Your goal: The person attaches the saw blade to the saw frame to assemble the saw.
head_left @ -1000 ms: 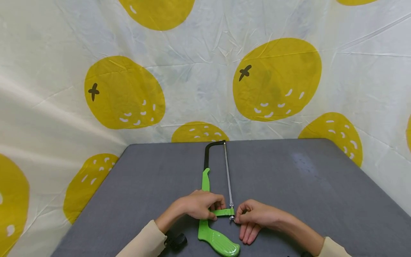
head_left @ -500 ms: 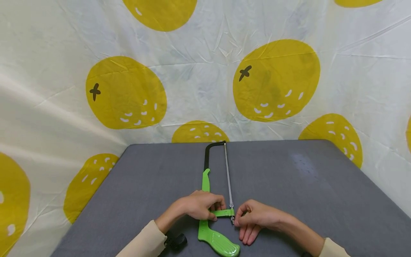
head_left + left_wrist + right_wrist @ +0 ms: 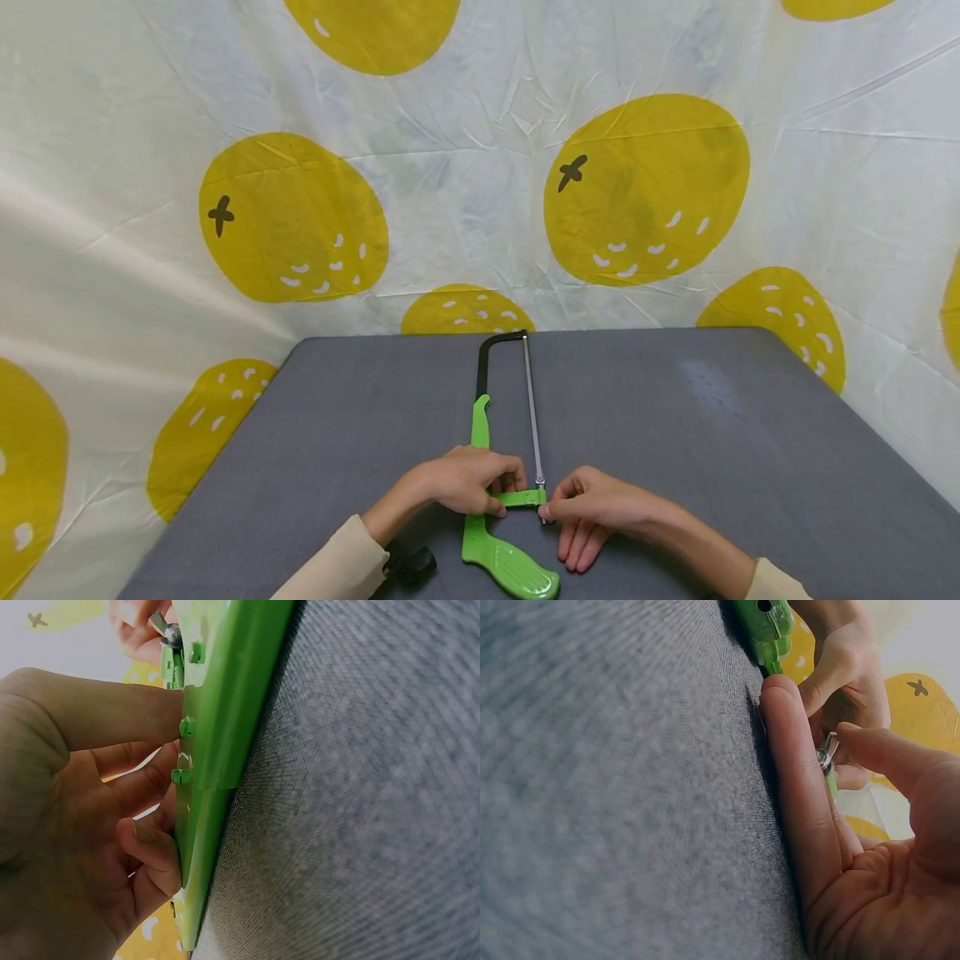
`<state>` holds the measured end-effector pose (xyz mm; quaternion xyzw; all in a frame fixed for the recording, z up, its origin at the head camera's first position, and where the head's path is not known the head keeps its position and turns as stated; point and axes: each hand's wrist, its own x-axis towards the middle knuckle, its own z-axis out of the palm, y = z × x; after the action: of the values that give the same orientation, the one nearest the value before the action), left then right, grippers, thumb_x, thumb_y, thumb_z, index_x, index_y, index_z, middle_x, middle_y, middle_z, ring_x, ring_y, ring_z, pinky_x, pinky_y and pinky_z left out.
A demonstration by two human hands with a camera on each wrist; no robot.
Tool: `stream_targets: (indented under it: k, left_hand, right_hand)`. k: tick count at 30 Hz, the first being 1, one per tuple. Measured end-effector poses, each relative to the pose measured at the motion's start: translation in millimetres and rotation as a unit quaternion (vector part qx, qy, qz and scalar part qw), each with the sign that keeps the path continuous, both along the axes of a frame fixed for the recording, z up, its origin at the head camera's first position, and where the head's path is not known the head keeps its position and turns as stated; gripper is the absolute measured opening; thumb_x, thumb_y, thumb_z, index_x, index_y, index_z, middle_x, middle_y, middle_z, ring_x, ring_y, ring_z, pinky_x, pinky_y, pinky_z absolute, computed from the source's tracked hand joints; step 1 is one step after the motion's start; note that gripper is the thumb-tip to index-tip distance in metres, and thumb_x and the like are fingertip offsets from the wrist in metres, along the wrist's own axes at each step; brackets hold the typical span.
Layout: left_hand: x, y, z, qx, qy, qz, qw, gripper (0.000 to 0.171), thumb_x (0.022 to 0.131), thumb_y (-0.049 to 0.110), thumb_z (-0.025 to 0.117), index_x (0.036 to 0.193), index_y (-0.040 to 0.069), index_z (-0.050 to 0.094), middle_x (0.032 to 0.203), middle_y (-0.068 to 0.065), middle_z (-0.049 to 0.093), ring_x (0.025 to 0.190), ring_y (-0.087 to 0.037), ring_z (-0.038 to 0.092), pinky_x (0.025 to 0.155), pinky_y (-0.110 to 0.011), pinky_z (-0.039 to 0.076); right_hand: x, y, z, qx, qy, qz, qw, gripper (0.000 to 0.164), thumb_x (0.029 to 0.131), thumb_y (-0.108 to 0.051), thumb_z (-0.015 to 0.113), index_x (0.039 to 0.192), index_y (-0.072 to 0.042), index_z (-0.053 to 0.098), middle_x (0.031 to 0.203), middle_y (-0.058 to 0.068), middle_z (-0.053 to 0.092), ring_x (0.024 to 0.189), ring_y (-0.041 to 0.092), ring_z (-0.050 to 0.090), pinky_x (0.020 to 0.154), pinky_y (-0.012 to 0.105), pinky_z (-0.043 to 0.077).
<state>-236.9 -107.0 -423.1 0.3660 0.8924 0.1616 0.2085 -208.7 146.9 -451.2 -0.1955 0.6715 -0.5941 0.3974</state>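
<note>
A hacksaw with a green frame and handle (image 3: 513, 565) lies flat on the grey table, its black front bow (image 3: 483, 367) pointing away. Its thin metal blade (image 3: 533, 408) runs along the right side. My left hand (image 3: 472, 481) grips the green frame (image 3: 247, 682) near the crosspiece (image 3: 521, 498), thumb on the near side. At the blade's near end, my right hand (image 3: 603, 504) pinches the small metal wing nut (image 3: 829, 744) with thumb and index finger. The other right fingers (image 3: 799, 772) extend low along the tabletop. In the head view, the right fingertips mostly cover the wing nut.
The grey cloth-covered table (image 3: 360, 400) spreads around the saw. Behind it hangs a white curtain (image 3: 465, 208) with yellow fruit prints. A black wrist device (image 3: 414, 567) sits below the left sleeve (image 3: 337, 558).
My right thumb and index finger have shifted slightly left onto the wing nut, which has turned between the frames. The left hand and the saw stay in place.
</note>
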Motion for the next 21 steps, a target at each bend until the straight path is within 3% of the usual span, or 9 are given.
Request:
stream_targets:
  k: [21]
  left_hand:
    - [1.0, -0.5, -0.3, 0.001, 0.004, 0.0, 1.0, 0.027, 0.09, 0.02, 0.081, 0.109, 0.033, 0.066, 0.093, 0.02, 0.066, 0.081, 0.008, 0.06, 0.075, -0.018, 0.049]
  right_hand:
    - [6.0, -3.3, 2.8, 0.012, 0.018, -0.02, 1.0, 0.025, 0.098, -0.019, 0.064, 0.096, 0.005, 0.067, 0.066, 0.011, 0.073, 0.054, 0.013, 0.072, 0.051, 0.028, 0.059]
